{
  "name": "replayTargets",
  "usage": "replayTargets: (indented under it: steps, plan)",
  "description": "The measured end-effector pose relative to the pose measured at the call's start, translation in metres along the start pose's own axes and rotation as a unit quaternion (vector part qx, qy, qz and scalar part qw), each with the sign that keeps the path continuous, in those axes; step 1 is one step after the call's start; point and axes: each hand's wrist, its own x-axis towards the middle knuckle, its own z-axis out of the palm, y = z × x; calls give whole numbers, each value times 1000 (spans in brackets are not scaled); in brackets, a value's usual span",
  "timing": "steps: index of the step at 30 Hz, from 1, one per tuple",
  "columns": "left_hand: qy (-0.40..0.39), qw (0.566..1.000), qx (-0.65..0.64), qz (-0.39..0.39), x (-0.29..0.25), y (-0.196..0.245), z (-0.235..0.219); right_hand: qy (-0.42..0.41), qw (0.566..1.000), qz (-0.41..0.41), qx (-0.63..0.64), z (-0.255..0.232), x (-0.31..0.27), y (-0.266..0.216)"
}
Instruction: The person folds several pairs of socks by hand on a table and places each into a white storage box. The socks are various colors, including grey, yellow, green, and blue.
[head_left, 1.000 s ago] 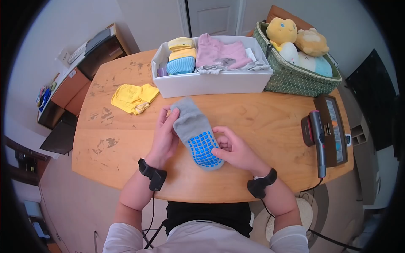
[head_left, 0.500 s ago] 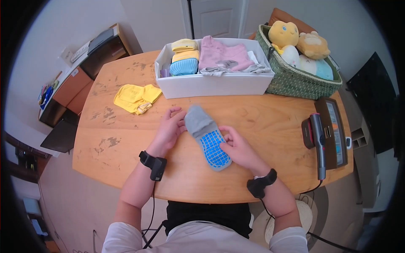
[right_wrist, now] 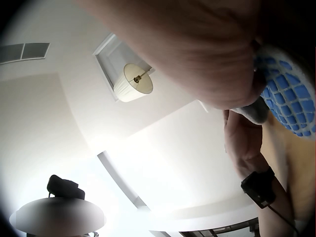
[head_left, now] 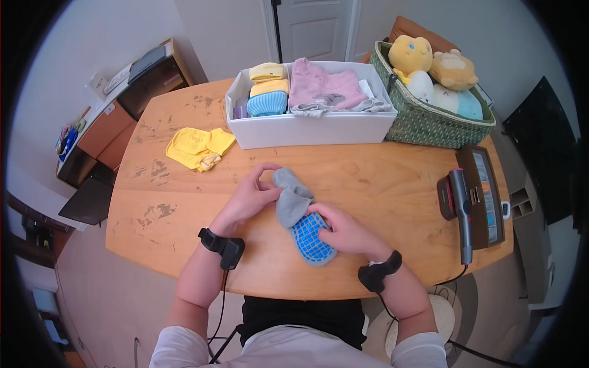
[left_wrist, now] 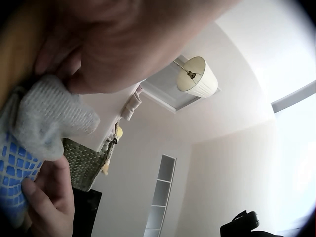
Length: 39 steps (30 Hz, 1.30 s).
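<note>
A grey sock [head_left: 288, 211] with blue grip squares on its sole lies slantwise over the table, its toe end toward the person. The cuff part is bent over in a fold [left_wrist: 52, 116], as the left wrist view shows. My left hand [head_left: 253, 195] pinches the cuff's left edge between thumb and fingers. Farther down, my right hand [head_left: 346, 230] grips the sole part from the right, thumb over the blue squares [right_wrist: 291, 101]; its other fingers are partly hidden. Left of the hands lies a yellow garment [head_left: 199, 147], flat on the wood.
Behind the sock stands a white box [head_left: 313, 132] with folded yellow, blue and pink clothes. A green woven basket [head_left: 429, 126] holds plush toys beside it. A corded styling tool [head_left: 461, 218] and a brown case [head_left: 488, 190] lie at the table's right side.
The sock has come nearer the person, and its cuff has gone from lying straight to bent over. The left hand let go of the cuff, then took hold again; the right hand kept its grip.
</note>
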Motion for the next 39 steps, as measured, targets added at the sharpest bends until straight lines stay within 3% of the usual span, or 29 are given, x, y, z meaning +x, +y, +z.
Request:
replayTargets:
  steps: [3,5,6,8,9,11,15,17,21,23,27,30,32,33,35,39]
  plan:
    - [-24,998,-30,54,3,-9,-3,3,997,-52,-55,0,2,-1]
    - [16,969,-196,152,4,-10,0,8,995,-82,-61,1,4,3]
    - [15,969,-195,153,5,-10,3,9,995,-83,-62,1,3,2]
    - [60,944,-261,192,7,-10,5,5,999,-8,37,2,3,-4]
    - [61,944,-260,193,12,-14,4,4,999,-10,36,3,3,-3]
    - [87,991,-76,69,23,-25,0,20,999,19,27,4,2,0]
    - [64,991,-88,73,28,-25,-3,29,999,4,33,2,2,-10]
    - [67,995,-41,66,24,-23,3,109,985,132,11,3,0,-30]
    - [40,995,-61,62,21,-18,4,133,980,118,-94,-1,-1,-31]
    - [-39,998,-21,51,19,-17,1,139,978,33,-152,1,-1,-23]
    - [-98,994,-1,42,13,-13,6,145,970,35,-190,2,0,-21]
    - [-99,995,-3,29,12,-13,9,143,976,-11,-164,4,2,-14]
    - [-46,995,-72,44,10,-10,14,168,963,-118,-173,6,4,-6]
    - [-46,995,-72,44,13,-16,10,169,963,-118,-173,7,5,-4]
    - [-44,970,-229,66,22,-28,1,202,945,-154,-207,8,6,-5]
    - [-57,959,-266,78,17,-22,1,146,982,-85,-83,4,2,-19]
